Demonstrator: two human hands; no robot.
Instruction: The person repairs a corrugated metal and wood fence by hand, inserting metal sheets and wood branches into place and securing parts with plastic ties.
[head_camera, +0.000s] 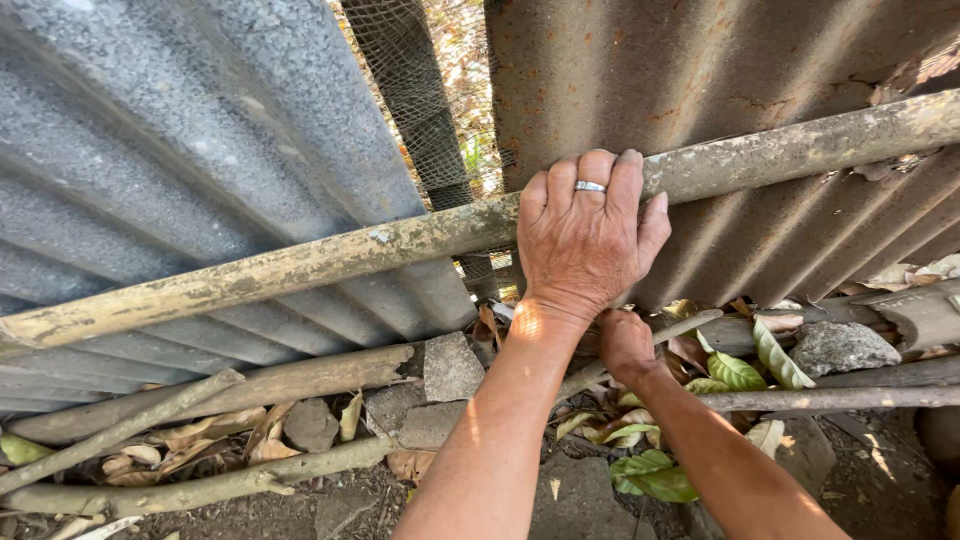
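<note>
Corrugated sheets (200, 170) stand braced behind a long bamboo pole (300, 265). Left hand (585, 235) hooks its fingers (592, 170) over that pole, steadying it. Right hand (625, 345) reaches low among leaves (735, 372); its fingers' state cannot be told.

My left hand (585, 240) covers part of the pole (300, 265), and my fingertips curl out of sight behind it. My right hand (625, 345) sits behind my left wrist, its fingers hidden. Both pole ends run off frame.
</note>
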